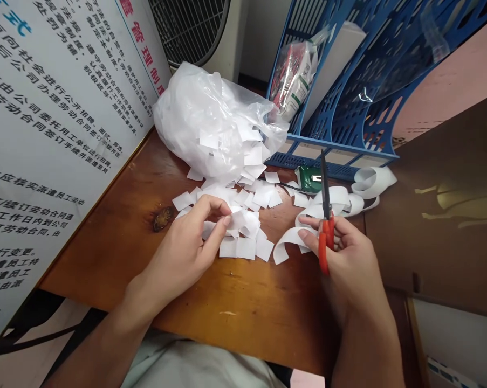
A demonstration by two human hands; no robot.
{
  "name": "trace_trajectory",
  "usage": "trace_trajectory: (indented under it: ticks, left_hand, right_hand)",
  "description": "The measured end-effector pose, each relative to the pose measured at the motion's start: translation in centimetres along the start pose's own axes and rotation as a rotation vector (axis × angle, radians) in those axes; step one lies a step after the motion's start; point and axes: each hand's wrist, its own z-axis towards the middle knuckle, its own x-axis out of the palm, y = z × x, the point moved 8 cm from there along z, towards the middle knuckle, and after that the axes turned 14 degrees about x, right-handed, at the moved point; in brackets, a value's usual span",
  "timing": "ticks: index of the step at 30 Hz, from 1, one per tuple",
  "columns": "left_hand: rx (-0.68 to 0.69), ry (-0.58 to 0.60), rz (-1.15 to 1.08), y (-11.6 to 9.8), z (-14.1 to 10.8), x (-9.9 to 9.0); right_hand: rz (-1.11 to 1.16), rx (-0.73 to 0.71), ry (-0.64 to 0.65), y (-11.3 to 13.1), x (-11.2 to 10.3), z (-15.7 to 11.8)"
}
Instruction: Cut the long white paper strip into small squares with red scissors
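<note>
My right hand [344, 253] is wrapped round the red handles of a pair of scissors [326, 215], whose dark blades point away from me and look closed. Beside its thumb and index finger curls a strip of white paper [286, 242]; whether they touch it I cannot tell. My left hand [197, 234] has thumb and index finger pinched at a small white paper piece [239, 221] over the pile. Loose cut paper squares [245, 249] lie around it on the wooden table [243, 307]. More squares spill from the mouth of a clear plastic bag [203, 108].
A blue file rack [336, 156] stands at the back right, with a plastic-wrapped packet [294, 78] inside. In front of it lie a green packet [309, 179] and a curled paper roll [372, 183]. A printed board [65, 108] leans at left, near a fan grille [190, 29].
</note>
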Motion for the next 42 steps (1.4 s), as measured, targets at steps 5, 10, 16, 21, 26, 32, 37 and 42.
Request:
trace_trajectory:
  ticks: [5, 10, 16, 21, 26, 32, 37, 42]
  left_hand:
    - [-0.084, -0.058, -0.078, 0.6, -0.3, -0.2]
    - [-0.16, -0.044, -0.348, -0.1, -0.6, 0.6]
    - [-0.391, 0.306, -0.813, -2.0, -2.5, 5.5]
    - [-0.397, 0.355, -0.931, -2.9, -3.1, 6.9]
    - [-0.14, 0.314, -0.774, -3.3, -2.2, 6.4]
    - [-0.288, 0.357, -1.043, -2.9, -3.6, 9.0]
    - [-0.479, 0.299, -1.016, -1.5, -4.6, 10.3]
    - [-0.469, 0.188, -0.922, -1.0, -3.7, 9.4]
  right_hand:
    - [-0.004, -0.02, 0.105, 0.0, -0.2, -0.2]
    - [0.333, 0.061, 0.264, 0.0, -0.3, -0.9]
    - [0.371, -0.013, 0.447, 0.7, 0.2, -2.4]
    - [0.356, -0.057, 0.558, 1.1, 1.0, -3.0]
    - [0.366, -0.064, 0.585, 1.2, 1.2, -3.2]
    - [0.273, -0.171, 0.609, 2.1, 1.0, -3.7]
    - [0.363, -0.085, 0.598, 1.3, 0.5, -3.5]
    - [0.245, -0.026, 0.512, 1.5, 0.8, -3.2]
